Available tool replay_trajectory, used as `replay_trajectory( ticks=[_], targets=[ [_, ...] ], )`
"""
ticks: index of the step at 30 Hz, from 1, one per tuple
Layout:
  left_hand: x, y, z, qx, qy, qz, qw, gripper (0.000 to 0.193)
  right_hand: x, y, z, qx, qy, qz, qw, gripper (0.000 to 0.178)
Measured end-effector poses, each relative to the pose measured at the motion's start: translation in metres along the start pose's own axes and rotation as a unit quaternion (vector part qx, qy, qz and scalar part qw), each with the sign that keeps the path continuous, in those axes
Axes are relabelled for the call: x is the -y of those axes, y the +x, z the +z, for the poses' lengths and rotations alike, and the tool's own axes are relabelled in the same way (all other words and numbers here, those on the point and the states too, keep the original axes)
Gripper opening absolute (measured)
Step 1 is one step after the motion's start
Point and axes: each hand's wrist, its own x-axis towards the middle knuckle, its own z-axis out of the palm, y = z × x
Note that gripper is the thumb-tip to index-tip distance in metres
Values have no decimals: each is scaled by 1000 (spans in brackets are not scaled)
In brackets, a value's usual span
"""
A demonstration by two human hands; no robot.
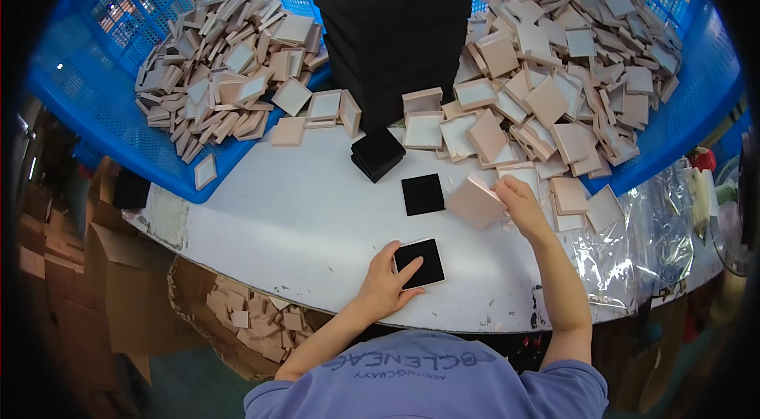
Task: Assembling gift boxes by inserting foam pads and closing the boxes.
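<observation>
My left hand (384, 284) grips a shallow square box half (432, 283) lying on the table near me. A black square pad (427, 257) sits inside it, and one of my fingers lies across the pad. In my right hand (522, 207) is a pale pink square box half (473, 202), held tilted by its right edge just above the tabletop. Beside it lies a loose black pad (423, 194). A short stack of black pads (378, 151) stands a little farther off to the left.
A tall black stack (392, 39) rises at the back middle. Blue plastic baskets (190, 188) at both sides spill heaps of pink box halves (546, 94) onto the table (277, 229). Clear plastic bags (617, 253) lie at right. Below left, a carton (186, 292) holds more pieces.
</observation>
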Motion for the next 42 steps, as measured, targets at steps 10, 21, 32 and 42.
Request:
replay_trajectory(
  ticks=[10,21,32,42],
  targets=[
    [-8,17,-26,96,69,-52,992,78,-1,-40,30,-26,-359,-136,923,45],
    [0,3,-15,41,42,-30,998,78,1,-49,41,-39,-310,-260,914,78],
    [31,8,-7,-48,-63,63,995,97,29,-42,88,232,-259,-425,836,56],
    [23,19,-30,75,63,9,995,87,12,-50,96,236,-313,-393,832,62]
  ],
)
